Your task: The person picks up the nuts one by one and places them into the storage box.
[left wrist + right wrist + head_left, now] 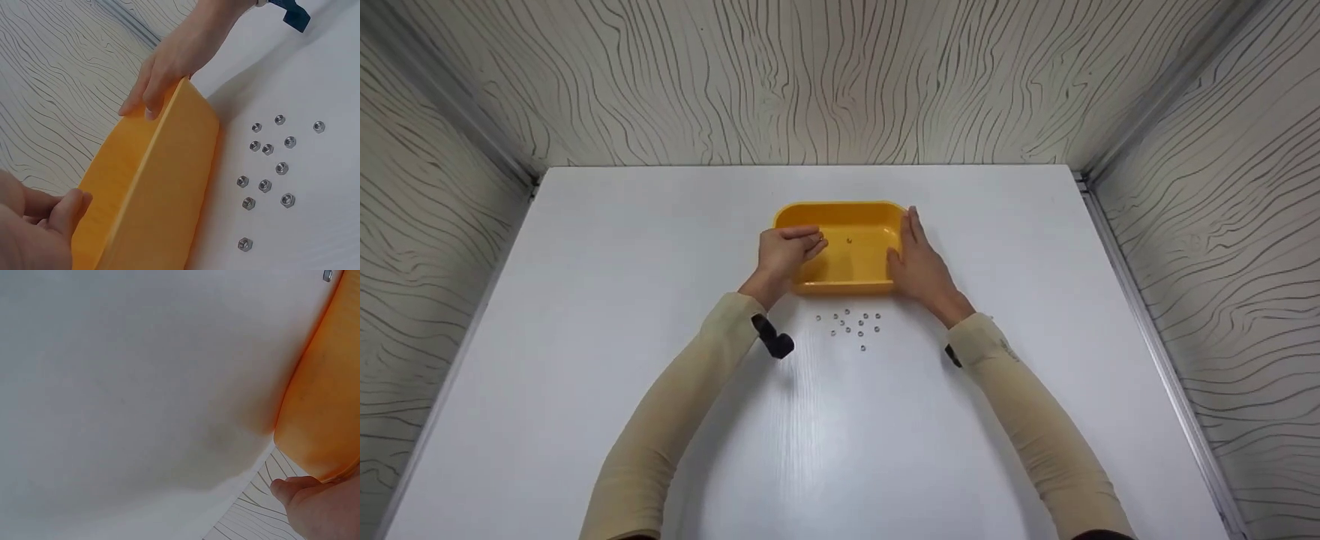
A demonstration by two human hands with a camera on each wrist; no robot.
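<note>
A yellow plastic bin (pixel 851 288) stands on the white table, its open top facing up. My left hand (pixel 786 253) is over the bin's left side, thumb and fingertips together, pinching a small metal nut (pixel 820 238); in the left wrist view these fingertips (pixel 70 211) hide it. Another nut (pixel 850 241) lies on the bin's floor. At the right end, my right hand (pixel 921 266) grips the bin's wall, thumb inside and fingers along the outside. Several hex nuts (pixel 265 185) lie scattered on the table just in front of the bin.
The white table (pixel 840 435) reaches to patterned panels (pixel 825 82) at the back and both sides, with metal rails (pixel 1170 382) along the side edges. A black strap (pixel 772 336) sits on my left wrist.
</note>
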